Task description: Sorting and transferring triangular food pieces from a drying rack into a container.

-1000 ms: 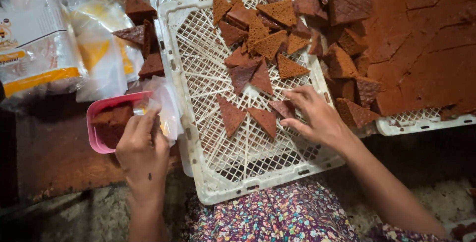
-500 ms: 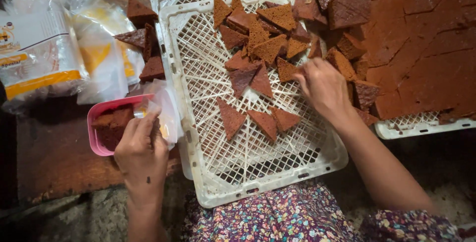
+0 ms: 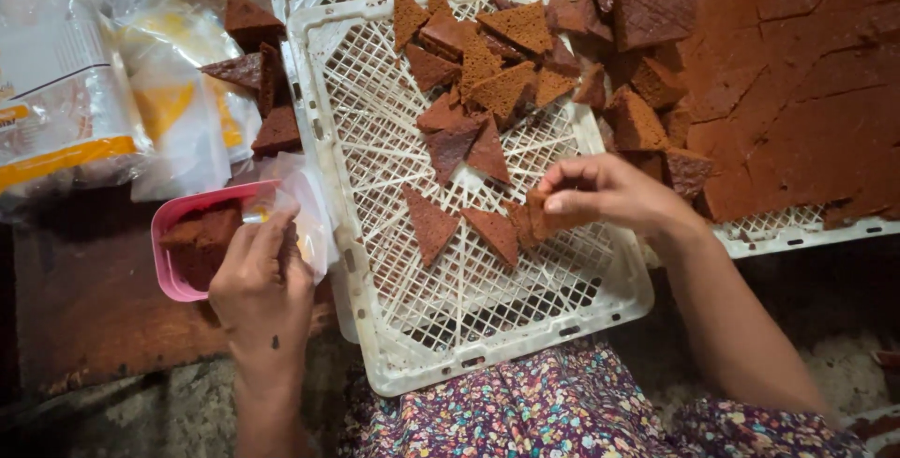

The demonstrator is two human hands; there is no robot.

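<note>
Right hand (image 3: 609,197) pinches stacked brown triangles (image 3: 542,219); loose grip risks crumbling. Left hand (image 3: 261,280) grips the bag (image 3: 298,205) at the pink tub (image 3: 173,261); it may slip.

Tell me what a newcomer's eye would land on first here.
The white crate in the middle, strewn with brown triangular cake pieces. The right hand pinches one piece over it. At left, the left hand rests on a pink tub lined with a clear bag.

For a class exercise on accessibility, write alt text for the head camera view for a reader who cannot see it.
The right hand lifts a brown triangular cake piece over a white lattice tray of similar pieces, while the left hand steadies a pink tub.
</note>
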